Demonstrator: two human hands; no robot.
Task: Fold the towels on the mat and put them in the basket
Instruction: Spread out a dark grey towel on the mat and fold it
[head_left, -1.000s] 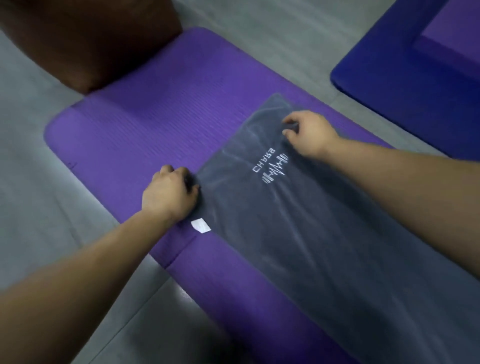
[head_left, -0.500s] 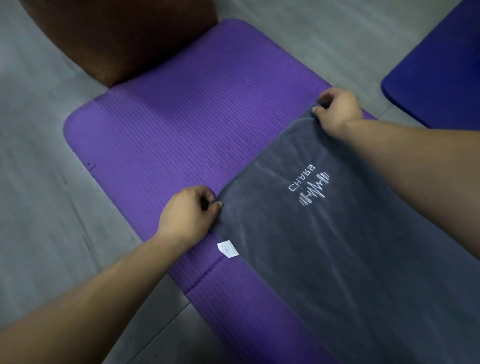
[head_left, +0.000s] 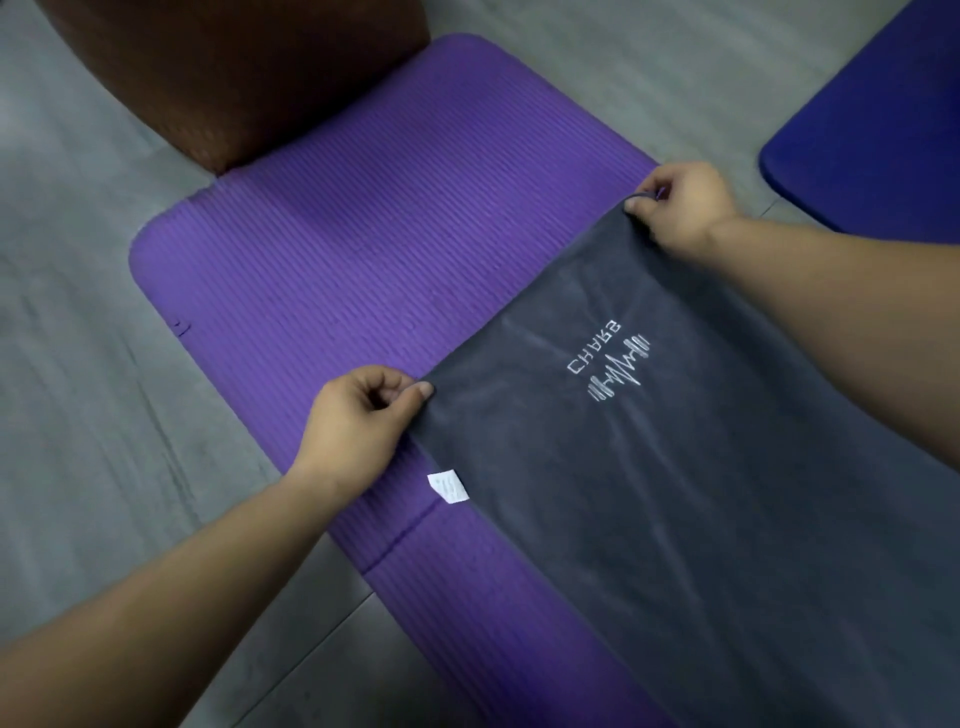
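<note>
A dark grey towel (head_left: 675, 493) with a white logo and a small white tag lies spread over the purple mat (head_left: 363, 249). My left hand (head_left: 358, 421) pinches the towel's far left corner between thumb and fingers. My right hand (head_left: 680, 202) pinches the far right corner, which is slightly lifted and curled. The towel's far edge runs stretched between both hands. No basket is in view.
A brown block-like object (head_left: 234, 73) stands at the mat's far left end. A dark blue mat (head_left: 872, 135) lies at the upper right. Grey floor (head_left: 78, 389) surrounds the mats.
My right hand slid along the towel's far edge to its right corner and took hold of it. My left hand has kept its corner. The far edge is now drawn straight.
</note>
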